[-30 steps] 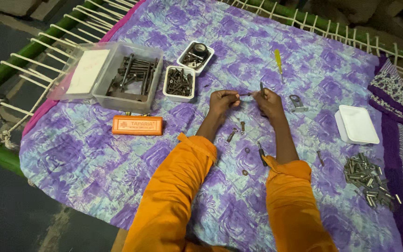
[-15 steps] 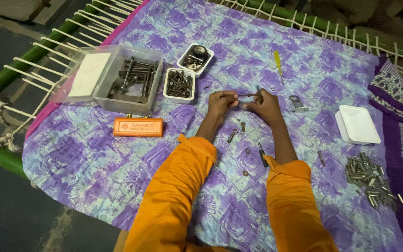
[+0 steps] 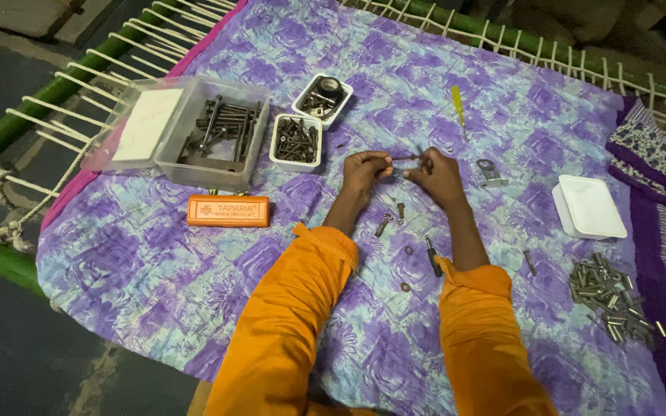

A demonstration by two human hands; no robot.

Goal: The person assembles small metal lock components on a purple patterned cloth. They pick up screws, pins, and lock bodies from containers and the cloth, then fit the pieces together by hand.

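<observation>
orange case [image 3: 228, 210], yellow screwdriver [image 3: 458, 104], white lidded tub [image 3: 589, 206]

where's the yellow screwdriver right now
In the head view the yellow screwdriver lies on the purple cloth beyond the right hand, with a small metal bracket nearer on its right.

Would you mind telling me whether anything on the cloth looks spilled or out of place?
Mostly tidy. A few loose bolts and washers lie scattered on the purple cloth below the hands instead of in a tray, and the metal sleeves sit in a loose heap at the right.
</observation>
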